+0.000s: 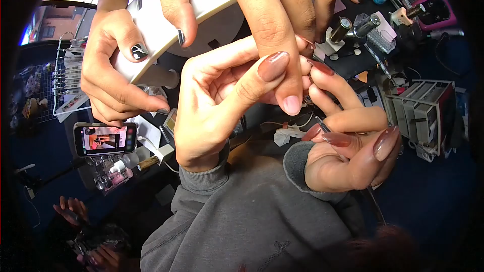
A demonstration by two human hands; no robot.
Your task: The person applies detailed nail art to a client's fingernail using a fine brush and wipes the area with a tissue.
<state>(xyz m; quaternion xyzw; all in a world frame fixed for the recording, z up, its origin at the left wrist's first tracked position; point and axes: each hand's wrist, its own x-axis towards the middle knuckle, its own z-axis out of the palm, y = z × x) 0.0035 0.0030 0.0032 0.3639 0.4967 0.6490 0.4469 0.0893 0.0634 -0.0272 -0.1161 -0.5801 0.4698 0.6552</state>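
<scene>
My left hand (217,95), coming from a grey sleeve, pinches a finger (272,25) of another person's hand. That finger points down towards me, and its nail (291,105) looks bare and pink. My right hand (353,146) is just to the right, its fingers curled and one fingertip near my left fingertips. A thin dark tip shows between its fingers, too small to name. Both my hands have long brownish-red nails. The other person's second hand (111,65), with dark painted nails, rests on the edge of a white curved device (156,35).
A phone with a lit screen (105,140) stands at the left, above small bottles and jars (113,171). More bottles (343,29) and a pink-framed device (434,11) are at the upper right. A grey drawer rack (421,113) stands right. A crumpled tissue (289,134) lies mid-table.
</scene>
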